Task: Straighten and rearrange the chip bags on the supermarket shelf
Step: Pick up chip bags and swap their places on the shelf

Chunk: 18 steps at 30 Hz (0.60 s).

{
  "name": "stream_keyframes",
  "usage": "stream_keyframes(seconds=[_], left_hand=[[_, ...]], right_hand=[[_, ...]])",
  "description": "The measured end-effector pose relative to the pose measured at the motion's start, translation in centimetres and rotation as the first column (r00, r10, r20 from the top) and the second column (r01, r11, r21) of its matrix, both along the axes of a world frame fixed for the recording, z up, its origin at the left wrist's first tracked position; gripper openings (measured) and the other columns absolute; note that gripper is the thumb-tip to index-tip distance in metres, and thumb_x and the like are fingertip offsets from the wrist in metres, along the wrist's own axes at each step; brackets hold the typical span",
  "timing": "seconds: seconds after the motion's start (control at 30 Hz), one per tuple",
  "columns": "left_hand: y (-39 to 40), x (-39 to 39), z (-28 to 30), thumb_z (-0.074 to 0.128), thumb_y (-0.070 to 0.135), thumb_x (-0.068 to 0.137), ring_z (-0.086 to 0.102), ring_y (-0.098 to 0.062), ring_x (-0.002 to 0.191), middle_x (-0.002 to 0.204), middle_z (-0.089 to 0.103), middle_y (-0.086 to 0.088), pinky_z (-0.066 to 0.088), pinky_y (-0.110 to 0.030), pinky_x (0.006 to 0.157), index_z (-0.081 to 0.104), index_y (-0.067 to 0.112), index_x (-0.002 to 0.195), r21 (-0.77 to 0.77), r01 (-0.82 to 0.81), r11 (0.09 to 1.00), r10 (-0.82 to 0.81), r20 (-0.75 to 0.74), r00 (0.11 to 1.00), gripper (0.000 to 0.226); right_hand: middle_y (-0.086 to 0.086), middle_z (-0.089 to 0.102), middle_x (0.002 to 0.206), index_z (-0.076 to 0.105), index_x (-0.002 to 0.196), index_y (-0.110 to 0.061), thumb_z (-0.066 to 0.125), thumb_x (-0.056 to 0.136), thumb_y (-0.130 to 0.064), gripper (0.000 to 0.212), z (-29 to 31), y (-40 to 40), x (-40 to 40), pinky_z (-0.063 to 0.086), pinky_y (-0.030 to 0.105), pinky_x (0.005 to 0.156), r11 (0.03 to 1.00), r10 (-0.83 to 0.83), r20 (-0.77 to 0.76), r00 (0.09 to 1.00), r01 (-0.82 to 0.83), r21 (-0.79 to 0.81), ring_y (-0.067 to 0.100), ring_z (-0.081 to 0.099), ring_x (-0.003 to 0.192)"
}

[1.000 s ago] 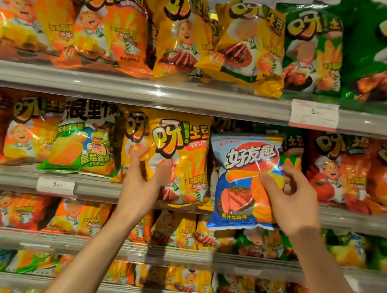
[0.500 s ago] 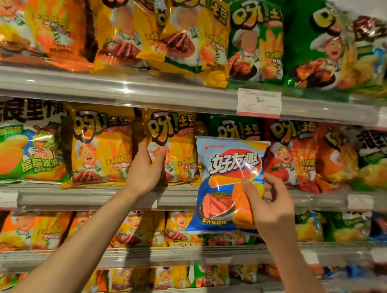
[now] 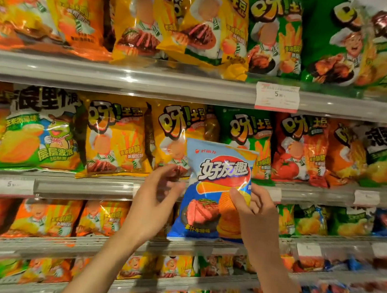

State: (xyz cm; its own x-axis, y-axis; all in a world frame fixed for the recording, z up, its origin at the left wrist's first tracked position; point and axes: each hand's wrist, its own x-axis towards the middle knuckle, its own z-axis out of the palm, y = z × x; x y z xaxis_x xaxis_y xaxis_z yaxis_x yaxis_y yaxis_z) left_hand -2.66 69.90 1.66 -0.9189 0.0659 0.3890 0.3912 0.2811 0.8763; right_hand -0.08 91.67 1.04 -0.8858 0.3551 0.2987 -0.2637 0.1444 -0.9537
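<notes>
— Start at the left of the middle shelf (image 3: 83, 188). What stands there?

— A green frog bag (image 3: 39, 130) leans at the far left, and just beside it a yellow bag (image 3: 114, 138) stands upright, then a second yellow bag (image 3: 177, 135), partly hidden.

— And the hands?

— The left hand (image 3: 155, 204) is raised in front of the shelf edge, fingers loosely curled and gripping nothing (its fingertips come close to the left edge of the blue bag; I cannot tell if they touch).

— Where is the blue one?

— The blue chip bag (image 3: 214, 191) hangs upright in front of the middle shelf, off the shelf itself, covering the lower part of the second yellow bag and a green bag (image 3: 248, 133) behind it.

— Who holds it?

— The right hand (image 3: 254, 214) pinches its right edge, thumb on the front and fingers behind.

— Further right?

— A red tomato bag (image 3: 299, 148), then blurred orange ones. A white price tag (image 3: 277, 97) hangs on the rail above.
</notes>
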Motion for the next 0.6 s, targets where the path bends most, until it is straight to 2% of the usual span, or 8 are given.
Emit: stream_keyframes(seconds=[0.1, 0.17, 0.23, 0.3, 0.43, 0.5, 0.53, 0.6], left_hand=[[0.4, 1.5, -1.9, 0.058, 0.047, 0.086, 0.056, 0.019, 0.103, 0.120, 0.059, 0.025, 0.044, -0.004, 0.080, 0.052, 0.040, 0.129, 0.080, 0.086, 0.993, -0.095, 0.127, 0.987, 0.043], [0.6, 2.0, -3.1, 0.060, 0.045, 0.084, 0.055, 0.021, 0.096, 0.116, 0.056, 0.026, 0.044, -0.004, 0.074, 0.052, 0.037, 0.125, 0.106, 0.079, 0.991, -0.094, 0.151, 0.984, 0.042], [0.8, 2.3, -4.1, 0.063, 0.040, 0.087, 0.054, 0.023, 0.088, 0.112, 0.055, 0.023, 0.045, -0.004, 0.069, 0.053, 0.033, 0.125, 0.128, 0.053, 0.990, -0.077, 0.187, 0.979, 0.040], [1.4, 2.7, -4.7, 0.065, 0.029, 0.092, 0.054, 0.025, 0.083, 0.109, 0.055, 0.022, 0.045, -0.004, 0.066, 0.055, 0.027, 0.128, 0.163, 0.046, 0.986, -0.083, 0.230, 0.970, 0.037], [3.1, 3.9, -5.2, 0.067, 0.034, 0.092, 0.055, 0.023, 0.089, 0.116, 0.060, 0.019, 0.047, -0.005, 0.068, 0.055, 0.021, 0.134, 0.119, 0.036, 0.992, -0.063, 0.232, 0.971, 0.045], [4.6, 4.5, -5.2, 0.067, 0.045, 0.088, 0.058, 0.014, 0.096, 0.124, 0.063, 0.010, 0.049, -0.008, 0.074, 0.054, 0.024, 0.135, 0.084, 0.026, 0.996, -0.044, 0.215, 0.976, 0.054], [5.5, 4.8, -5.2, 0.066, 0.051, 0.084, 0.060, 0.008, 0.100, 0.125, 0.063, 0.008, 0.051, -0.014, 0.080, 0.055, 0.025, 0.135, 0.077, 0.021, 0.997, -0.037, 0.209, 0.977, 0.058], [7.8, 5.6, -5.1, 0.068, 0.056, 0.080, 0.063, -0.004, 0.104, 0.124, 0.065, 0.010, 0.057, -0.032, 0.087, 0.055, 0.027, 0.132, 0.085, 0.006, 0.996, -0.025, 0.212, 0.977, 0.062]], right_hand=[[-0.020, 0.058, 0.058, 0.057, 0.089, -0.030, 0.073, 0.092, -0.024, 0.017, -1.6, -1.9, 1.0, 0.040, 0.008, 0.053, 0.997, 0.014, 0.040, 0.999, -0.017, 0.080, -0.006, 0.054, 0.055], [-0.016, 0.067, 0.074, 0.064, 0.097, -0.028, 0.074, 0.091, -0.032, 0.012, -2.7, -2.7, 1.7, 0.046, 0.015, 0.058, 0.997, -0.007, 0.062, 0.998, 0.002, 0.075, -0.001, 0.062, 0.067], [-0.007, 0.070, 0.094, 0.065, 0.109, -0.028, 0.073, 0.089, -0.042, 0.026, -3.8, -3.1, 2.4, 0.056, 0.030, 0.071, 0.999, -0.020, 0.090, 0.996, 0.016, 0.044, 0.011, 0.068, 0.086], [-0.005, 0.069, 0.106, 0.063, 0.118, -0.032, 0.073, 0.088, -0.046, 0.035, -4.3, -3.0, 3.0, 0.057, 0.037, 0.080, 0.999, -0.040, 0.133, 0.990, 0.035, 0.041, 0.014, 0.069, 0.096], [-0.008, 0.068, 0.100, 0.063, 0.109, -0.033, 0.071, 0.092, -0.034, 0.018, -4.3, -1.3, 4.2, 0.055, 0.030, 0.077, 0.998, -0.049, 0.138, 0.989, 0.044, 0.039, 0.004, 0.067, 0.090], [-0.014, 0.064, 0.096, 0.062, 0.107, -0.031, 0.070, 0.094, -0.033, 0.015, -4.3, 0.3, 4.8, 0.050, 0.019, 0.072, 0.998, -0.041, 0.133, 0.990, 0.034, 0.051, -0.009, 0.061, 0.082], [-0.018, 0.062, 0.093, 0.062, 0.108, -0.028, 0.069, 0.095, -0.031, 0.015, -4.1, 1.2, 5.3, 0.046, 0.013, 0.068, 0.998, -0.037, 0.136, 0.990, 0.031, 0.046, -0.013, 0.059, 0.078], [-0.021, 0.057, 0.075, 0.062, 0.102, -0.021, 0.068, 0.096, -0.029, 0.012, -4.2, 4.0, 6.0, 0.040, 0.011, 0.060, 0.997, -0.023, 0.130, 0.991, 0.013, 0.070, -0.008, 0.054, 0.064]])
